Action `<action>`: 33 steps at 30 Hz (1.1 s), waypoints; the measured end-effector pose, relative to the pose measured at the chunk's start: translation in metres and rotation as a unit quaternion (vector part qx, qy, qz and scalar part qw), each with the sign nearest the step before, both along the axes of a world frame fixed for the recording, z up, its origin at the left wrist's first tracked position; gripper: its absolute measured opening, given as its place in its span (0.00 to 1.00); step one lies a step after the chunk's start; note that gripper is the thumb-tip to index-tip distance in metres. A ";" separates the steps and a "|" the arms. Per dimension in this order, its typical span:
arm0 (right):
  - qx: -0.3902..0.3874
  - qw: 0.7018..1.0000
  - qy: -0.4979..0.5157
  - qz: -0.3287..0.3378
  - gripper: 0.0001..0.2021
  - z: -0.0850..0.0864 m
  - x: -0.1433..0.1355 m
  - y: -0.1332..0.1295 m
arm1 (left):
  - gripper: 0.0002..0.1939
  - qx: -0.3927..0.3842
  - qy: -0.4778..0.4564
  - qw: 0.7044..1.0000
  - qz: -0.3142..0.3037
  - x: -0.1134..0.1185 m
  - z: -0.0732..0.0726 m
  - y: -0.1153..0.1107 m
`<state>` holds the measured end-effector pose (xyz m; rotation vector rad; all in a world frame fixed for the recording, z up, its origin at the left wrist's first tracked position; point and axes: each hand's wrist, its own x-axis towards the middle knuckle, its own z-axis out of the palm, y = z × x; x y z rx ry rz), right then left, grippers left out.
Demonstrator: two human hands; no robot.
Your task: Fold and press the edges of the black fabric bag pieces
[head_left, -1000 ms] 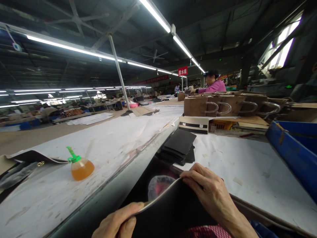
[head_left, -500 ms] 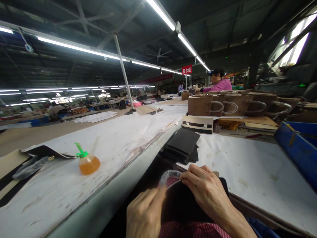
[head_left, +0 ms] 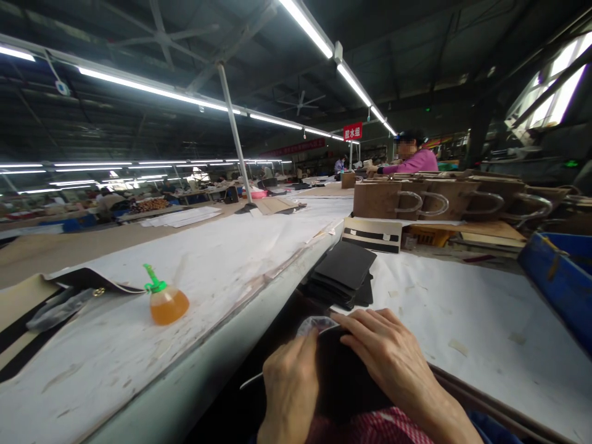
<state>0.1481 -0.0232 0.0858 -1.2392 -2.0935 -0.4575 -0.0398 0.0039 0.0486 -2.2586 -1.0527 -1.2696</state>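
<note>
In my lap is a black bag piece [head_left: 340,373], bent or curved at its upper edge. My left hand [head_left: 292,382] is closed on its left side, with a thin pale edge sticking out left of the hand. My right hand [head_left: 386,348] grips the upper right edge, its fingers bent over the top. A loop wrapped in clear plastic [head_left: 315,324] shows just behind the piece, between my hands. Beyond my right hand lies a stack of black panels [head_left: 345,268]. The lower part of the black piece blends into shadow.
On the left table [head_left: 222,246] stand a squeeze bottle of amber liquid [head_left: 169,306] and a flat bag piece [head_left: 28,302]. Brown bags [head_left: 377,200] with plastic-wrapped handles line the right bench. A blue crate [head_left: 550,265] sits far right. A co-worker [head_left: 416,161] is behind the bags.
My left hand has shifted right, closer to my right hand, and a pale edge now shows to its left. Less of the plastic-wrapped loop is visible. The view has turned slightly.
</note>
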 end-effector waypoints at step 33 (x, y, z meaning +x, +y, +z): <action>-0.178 0.814 0.548 0.071 0.20 0.003 0.017 -0.018 | 0.16 -0.061 -0.100 0.978 -0.170 -0.007 0.026 -0.018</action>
